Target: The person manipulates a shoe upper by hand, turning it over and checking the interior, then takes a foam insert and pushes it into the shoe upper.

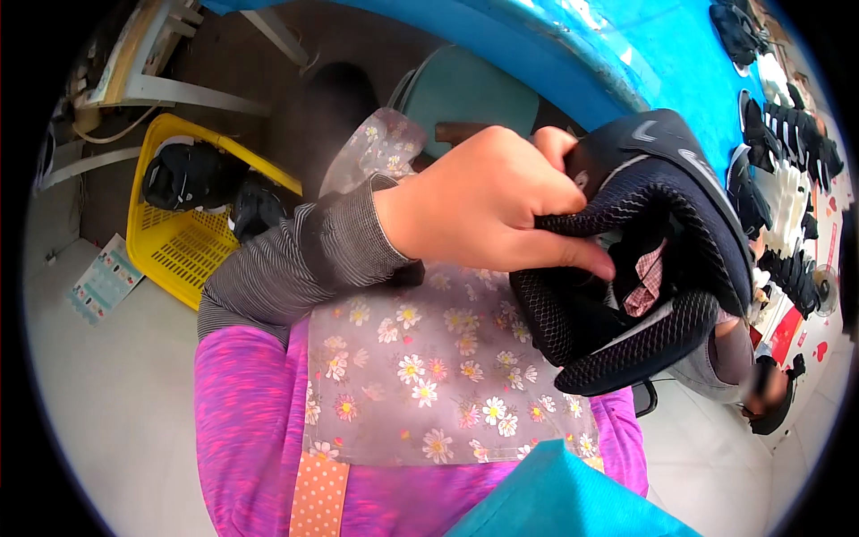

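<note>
My left hand [488,201] reaches in from the left in a grey striped sleeve. Its thumb and fingers are closed on the padded edge of a black shoe [649,362], the thumb pressing inside the opening. Mesh lines the shoe, and its mouth is turned toward me. Deep inside shows a pink checked piece of cloth or paper [646,279]. The shoe is held above my lap, over a grey flowered apron [420,376]. I cannot see my right hand; the shoe may hide it.
A yellow basket [192,255] with black shoes stands on the floor at left, beside a leaflet [106,279]. A blue-covered table [573,54] bears several shoes at far right. A green stool [479,85] stands below it. Another person [725,367] is at right. Teal fabric [564,497] juts up in front.
</note>
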Motion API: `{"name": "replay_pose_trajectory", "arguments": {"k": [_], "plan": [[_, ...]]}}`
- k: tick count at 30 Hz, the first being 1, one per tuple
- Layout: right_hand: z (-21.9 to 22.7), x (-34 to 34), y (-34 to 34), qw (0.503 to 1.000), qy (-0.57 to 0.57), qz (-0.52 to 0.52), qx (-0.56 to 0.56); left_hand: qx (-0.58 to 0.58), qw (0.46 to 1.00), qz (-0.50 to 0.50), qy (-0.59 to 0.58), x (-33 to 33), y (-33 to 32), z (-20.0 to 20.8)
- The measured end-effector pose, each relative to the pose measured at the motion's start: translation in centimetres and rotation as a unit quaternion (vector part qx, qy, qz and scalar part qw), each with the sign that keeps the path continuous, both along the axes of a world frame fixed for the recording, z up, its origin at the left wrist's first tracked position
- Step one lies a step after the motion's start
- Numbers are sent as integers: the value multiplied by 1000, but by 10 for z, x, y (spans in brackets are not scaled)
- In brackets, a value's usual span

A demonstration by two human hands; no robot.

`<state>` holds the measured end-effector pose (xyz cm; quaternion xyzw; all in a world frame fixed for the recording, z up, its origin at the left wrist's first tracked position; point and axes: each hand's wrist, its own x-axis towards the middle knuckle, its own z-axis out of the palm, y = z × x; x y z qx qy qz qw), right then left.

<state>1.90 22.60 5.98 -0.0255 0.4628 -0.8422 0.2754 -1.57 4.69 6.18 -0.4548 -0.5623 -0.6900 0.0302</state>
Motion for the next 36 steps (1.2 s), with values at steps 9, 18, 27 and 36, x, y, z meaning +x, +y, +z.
{"name": "replay_pose_trajectory", "arguments": {"k": [9,18,27,36], "plan": [[-20,-33,87,793,468,-91,381,-254,913,-60,-312,-20,-2,-7],[13,-35,44,905,292,-166,260,-223,954,188,-69,-7,6,6],[1,-13,17,999,-4,-29,24,-200,968,86,121,11,14,-3],[-10,4,20,976,135,-170,-20,-330,943,52,9,17,10,20]]}}
